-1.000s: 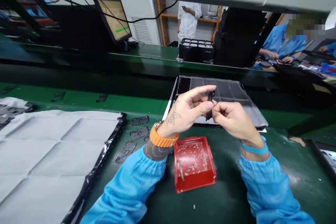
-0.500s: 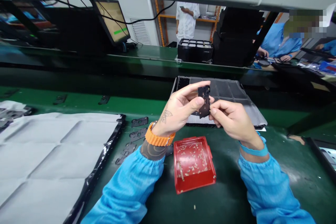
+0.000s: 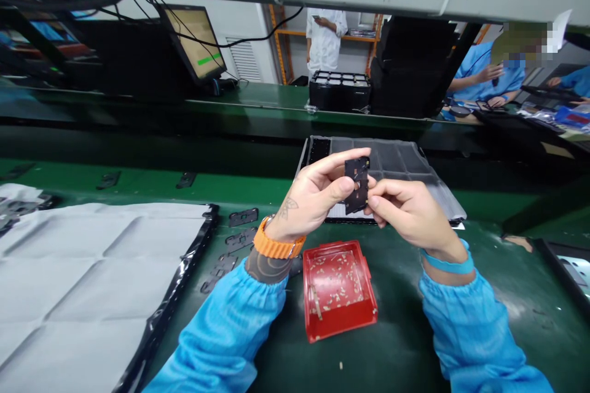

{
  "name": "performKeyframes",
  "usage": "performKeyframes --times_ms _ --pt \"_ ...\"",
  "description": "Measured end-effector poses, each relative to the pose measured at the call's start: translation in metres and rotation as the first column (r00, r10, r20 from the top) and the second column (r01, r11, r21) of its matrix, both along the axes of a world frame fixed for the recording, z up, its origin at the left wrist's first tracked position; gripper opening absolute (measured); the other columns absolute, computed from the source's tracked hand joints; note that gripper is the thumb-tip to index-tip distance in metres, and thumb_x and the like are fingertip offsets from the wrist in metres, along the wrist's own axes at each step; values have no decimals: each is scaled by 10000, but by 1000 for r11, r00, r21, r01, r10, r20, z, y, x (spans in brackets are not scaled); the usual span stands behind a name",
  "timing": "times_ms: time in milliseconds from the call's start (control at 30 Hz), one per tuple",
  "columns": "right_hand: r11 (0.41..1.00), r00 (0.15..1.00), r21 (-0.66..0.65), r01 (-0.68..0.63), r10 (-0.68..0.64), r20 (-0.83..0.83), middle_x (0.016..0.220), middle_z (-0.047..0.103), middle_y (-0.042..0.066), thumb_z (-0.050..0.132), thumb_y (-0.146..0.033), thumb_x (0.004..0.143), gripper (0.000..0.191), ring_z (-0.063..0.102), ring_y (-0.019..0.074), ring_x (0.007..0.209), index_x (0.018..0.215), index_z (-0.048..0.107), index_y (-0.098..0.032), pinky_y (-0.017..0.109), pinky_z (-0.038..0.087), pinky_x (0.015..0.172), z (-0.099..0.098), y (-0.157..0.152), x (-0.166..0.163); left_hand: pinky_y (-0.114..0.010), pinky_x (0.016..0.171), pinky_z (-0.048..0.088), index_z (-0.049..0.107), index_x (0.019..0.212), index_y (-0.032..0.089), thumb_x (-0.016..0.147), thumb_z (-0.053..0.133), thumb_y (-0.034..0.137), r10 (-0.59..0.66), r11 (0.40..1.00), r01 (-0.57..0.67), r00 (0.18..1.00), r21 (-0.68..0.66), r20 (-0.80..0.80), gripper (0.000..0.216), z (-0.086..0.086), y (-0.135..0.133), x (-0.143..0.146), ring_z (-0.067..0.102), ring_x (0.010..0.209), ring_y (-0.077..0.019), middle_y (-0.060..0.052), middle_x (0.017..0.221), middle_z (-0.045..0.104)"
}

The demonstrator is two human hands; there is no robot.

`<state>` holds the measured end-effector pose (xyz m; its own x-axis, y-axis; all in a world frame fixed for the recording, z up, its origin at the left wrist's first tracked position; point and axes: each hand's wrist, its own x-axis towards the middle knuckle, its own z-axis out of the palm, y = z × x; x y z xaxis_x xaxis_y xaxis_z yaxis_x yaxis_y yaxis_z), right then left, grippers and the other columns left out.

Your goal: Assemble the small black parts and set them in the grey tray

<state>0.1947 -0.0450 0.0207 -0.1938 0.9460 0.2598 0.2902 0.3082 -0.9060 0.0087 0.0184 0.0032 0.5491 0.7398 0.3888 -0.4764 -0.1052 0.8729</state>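
Note:
My left hand (image 3: 318,193) grips a thin black plastic part (image 3: 356,187) between thumb and fingers, holding it upright with its cut-out face towards me. At the part's right edge, my right hand (image 3: 401,206) has its thumb and forefinger pinched together; whatever is between those fingertips is hidden. Below both hands, a red plastic bin (image 3: 338,331) holds many tiny pale pieces (image 3: 336,276). Similar black plates (image 3: 243,216) lie on the green table beside my left wrist.
A tray covered with a white sheet (image 3: 83,276) fills the left side. Behind my hands lies another tray with a translucent sheet (image 3: 401,159). A green ledge (image 3: 267,93) crosses the back, carrying a monitor (image 3: 196,40) and a black box (image 3: 340,95). Co-workers are beyond it.
The black part has turned slightly, so more of its face shows. My right fingers stay at its edge. A co-worker at the right has raised a hand.

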Motion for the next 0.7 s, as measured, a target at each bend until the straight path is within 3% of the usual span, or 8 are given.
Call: performKeyframes --times_ms 300,433,567,700 --pt "990 983 96 103 -116 143 575 402 -50 577 -282 820 245 329 80 542 615 471 -201 248 277 504 -3 1 -2 -300 830 604 732 1269 215 829 850 450 -34 999 34 999 14 11 512 -3 1 5 748 896 -203 -85 994 793" --pt "979 967 145 145 -172 190 553 407 -52 554 -262 821 218 336 82 518 628 468 -208 255 269 500 -4 1 -4 -294 831 603 711 1252 215 855 836 412 -45 999 45 998 -9 43 460 -1 -1 6 745 898 -185 -80 1009 791" --pt "984 983 101 148 -158 96 575 496 -34 577 -318 880 242 416 93 517 671 545 -199 249 340 500 -4 2 -3 -290 773 607 658 1263 196 827 852 442 -14 998 17 999 -62 43 537 1 -1 5 748 852 -191 -89 1004 787" --pt "994 990 -27 107 -110 -94 611 589 -16 629 -416 901 238 526 116 508 863 663 -183 252 453 487 -4 3 -4 -315 759 620 590 1281 216 818 848 464 68 994 -62 996 -95 65 585 1 -1 8 758 843 -204 -84 1040 777"
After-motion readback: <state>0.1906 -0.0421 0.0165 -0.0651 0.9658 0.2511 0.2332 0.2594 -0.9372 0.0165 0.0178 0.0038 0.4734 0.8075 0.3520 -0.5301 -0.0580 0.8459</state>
